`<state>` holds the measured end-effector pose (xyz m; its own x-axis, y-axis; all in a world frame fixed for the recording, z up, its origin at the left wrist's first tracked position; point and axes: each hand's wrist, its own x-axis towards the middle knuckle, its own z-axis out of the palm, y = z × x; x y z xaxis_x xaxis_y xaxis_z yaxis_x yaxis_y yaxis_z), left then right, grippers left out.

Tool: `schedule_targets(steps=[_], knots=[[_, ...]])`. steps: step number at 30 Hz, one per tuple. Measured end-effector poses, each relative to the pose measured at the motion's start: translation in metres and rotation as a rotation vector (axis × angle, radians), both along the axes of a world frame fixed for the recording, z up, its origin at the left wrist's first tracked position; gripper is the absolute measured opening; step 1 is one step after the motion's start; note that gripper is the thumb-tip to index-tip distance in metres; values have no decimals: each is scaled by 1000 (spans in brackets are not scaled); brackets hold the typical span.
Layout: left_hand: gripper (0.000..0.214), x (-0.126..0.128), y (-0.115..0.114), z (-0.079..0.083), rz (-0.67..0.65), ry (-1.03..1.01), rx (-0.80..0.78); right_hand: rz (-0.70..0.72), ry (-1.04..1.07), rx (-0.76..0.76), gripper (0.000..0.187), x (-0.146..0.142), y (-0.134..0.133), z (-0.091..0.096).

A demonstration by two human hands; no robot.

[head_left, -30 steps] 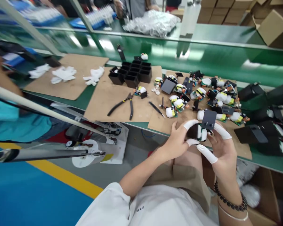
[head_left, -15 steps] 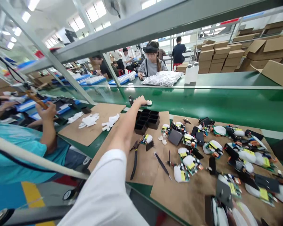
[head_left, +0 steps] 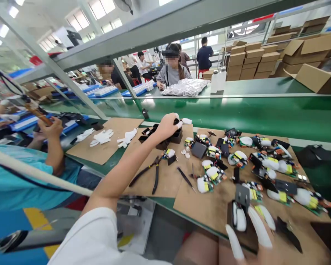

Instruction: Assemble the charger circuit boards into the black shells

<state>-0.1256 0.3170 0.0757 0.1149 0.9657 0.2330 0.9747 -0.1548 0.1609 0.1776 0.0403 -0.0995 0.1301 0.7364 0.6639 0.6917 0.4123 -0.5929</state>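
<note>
My left hand [head_left: 167,128], its fingertips in white finger covers, reaches over a cluster of black plastic cases [head_left: 176,139] on the cardboard. Its fingers are curled round the edge of a black case, mostly hidden by the hand. At the lower right my right hand [head_left: 260,243], also with white finger covers, has its thumb and forefinger spread. Between and just beyond those fingertips lies a black case with a white-topped circuit board [head_left: 239,217] in it. Whether they touch it is hard to tell.
Several circuit boards [head_left: 238,159] with white pads and yellow labels cover the right cardboard. Pliers [head_left: 156,178] and tweezers [head_left: 186,179] lie near the middle. White gloves [head_left: 102,137] are at left. A small black unit [head_left: 145,113] stands on the green belt [head_left: 237,110]. A co-worker [head_left: 51,136] sits at left.
My left hand has come back from the green belt to the black cases, leaving a small black unit on the belt. My right hand has come further into view, fingers spread.
</note>
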Motion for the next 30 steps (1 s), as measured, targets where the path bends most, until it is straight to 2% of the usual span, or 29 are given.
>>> schedule_targets(steps=[3,5,7,9,10,12,14,15,17,19,21,23,25,27,30], knots=[[11,16,-79,-26,-129,30,-56,16,-83,60,77,1,1,14],[21,22,-118,-40,-169,41,-114,41,-75,73,77,0,2,20],[37,26,-147,-50,-168,27,-100,75,-31,58,77,0,1,21],[53,32,-169,-56,-175,-59,-3,96,37,17,75,0,-2,19],[58,38,-180,-59,-206,-140,57,112,79,0,74,1,-4,20],[62,55,-204,-66,-351,-358,103,156,180,-15,71,5,-7,25],[69,77,-227,-77,-525,-576,0,216,262,-29,71,14,-4,40],[76,89,-236,-83,-565,-666,-80,249,275,-44,71,20,-1,50],[90,110,-245,-98,-576,-820,-239,321,200,-127,69,36,13,74],[96,126,-244,-110,-560,-988,-367,424,6,-276,63,52,31,99],[90,135,-235,-118,-565,-1143,-482,548,-152,-427,54,64,52,120],[81,136,-225,-121,-582,-1222,-568,658,-190,-556,41,71,69,134],[74,131,-219,-119,-618,-1239,-626,743,-167,-676,32,73,81,141],[71,125,-217,-115,-669,-1243,-656,809,-141,-782,35,75,87,143],[69,120,-221,-110,-697,-1235,-656,819,-41,-831,37,77,83,141]])
